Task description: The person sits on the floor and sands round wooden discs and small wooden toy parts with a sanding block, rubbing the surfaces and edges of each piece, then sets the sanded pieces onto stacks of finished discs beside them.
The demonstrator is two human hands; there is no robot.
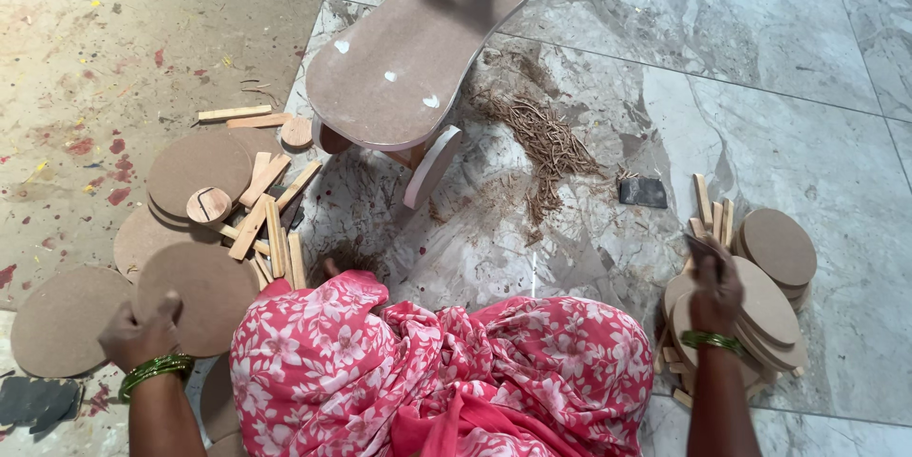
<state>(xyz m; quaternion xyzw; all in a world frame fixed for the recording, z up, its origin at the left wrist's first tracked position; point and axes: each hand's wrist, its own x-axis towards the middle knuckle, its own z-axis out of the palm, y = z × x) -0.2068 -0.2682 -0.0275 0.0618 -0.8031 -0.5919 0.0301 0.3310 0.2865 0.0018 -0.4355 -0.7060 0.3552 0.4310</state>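
Nearest, left hand at seven o'clock clenched on the rim of a round fibreboard disc; right hand at four o'clock gripping a small dark piece above stacked oval boards. Probably light, stiff, smooth-faced, best pinched at the edge. Farther, at twelve o'clock, low curved stool beside wood shavings on the marble floor.

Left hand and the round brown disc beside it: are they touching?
Touching. The head view shows the left hand gripping the edge of the round disc, its thumb lying on the disc's face with no gap.
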